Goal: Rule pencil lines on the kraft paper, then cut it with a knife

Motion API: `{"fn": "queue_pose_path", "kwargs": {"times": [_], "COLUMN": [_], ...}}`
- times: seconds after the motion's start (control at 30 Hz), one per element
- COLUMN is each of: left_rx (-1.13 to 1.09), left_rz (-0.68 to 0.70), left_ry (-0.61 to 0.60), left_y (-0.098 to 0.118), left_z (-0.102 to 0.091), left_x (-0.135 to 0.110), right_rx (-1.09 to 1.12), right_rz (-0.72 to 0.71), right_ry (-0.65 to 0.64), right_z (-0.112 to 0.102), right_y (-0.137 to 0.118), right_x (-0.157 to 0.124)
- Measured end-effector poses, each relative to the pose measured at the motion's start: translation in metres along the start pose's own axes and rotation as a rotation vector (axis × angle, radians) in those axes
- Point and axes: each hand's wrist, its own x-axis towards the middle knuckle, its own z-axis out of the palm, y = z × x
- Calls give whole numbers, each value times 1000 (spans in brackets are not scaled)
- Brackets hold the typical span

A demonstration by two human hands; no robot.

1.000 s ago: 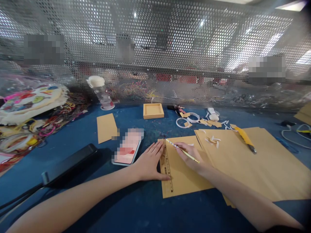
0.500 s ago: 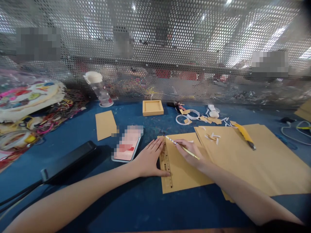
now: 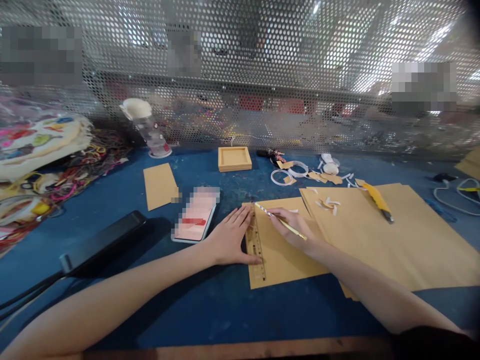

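Note:
My left hand [image 3: 231, 237] lies with fingers stretched out, pressing a clear ruler [image 3: 258, 250] onto a sheet of brown kraft paper [image 3: 288, 257]. The ruler runs close to the sheet's left edge. In my right hand [image 3: 294, 227] is a slim patterned pencil [image 3: 279, 218], held in a writing grip. Its tip is at the ruler's far end, near the sheet's top edge. Just left of my left hand lies a phone [image 3: 195, 220], its screen partly blurred out. Larger brown sheets [image 3: 378, 250] extend to the right, partly under my right forearm.
A yellow utility knife [image 3: 378, 202] rests on the large sheets beside paper scraps [image 3: 328, 204]. Farther back are a small box-like frame [image 3: 234, 158], rolls of clear tape [image 3: 282, 177] and a bottle [image 3: 148, 127]. At left are a black power strip [image 3: 107, 240] and tangled threads [image 3: 71, 177]. Perforated metal panels [image 3: 240, 60] stand behind.
The head view has tilted slightly down, so everything sits a little higher in the picture. Both hands, the ruler and the pencil keep nearly the same places on the paper.

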Motion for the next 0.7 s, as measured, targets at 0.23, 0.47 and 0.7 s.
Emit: {"fn": "queue_pose_path", "kwargs": {"times": [0.23, 0.47, 0.7], "left_rx": [7, 10, 16], "left_rz": [7, -19, -6], "left_ry": [3, -12, 3], "left_y": [0, 2, 2], "left_z": [1, 1, 1], "left_x": [-1, 0, 0], "right_rx": [0, -37, -24], "right_rz": [-17, -17, -28], "right_ry": [4, 5, 8], "right_z": [0, 1, 1], "right_y": [0, 2, 2], "right_x": [0, 0, 0]}}
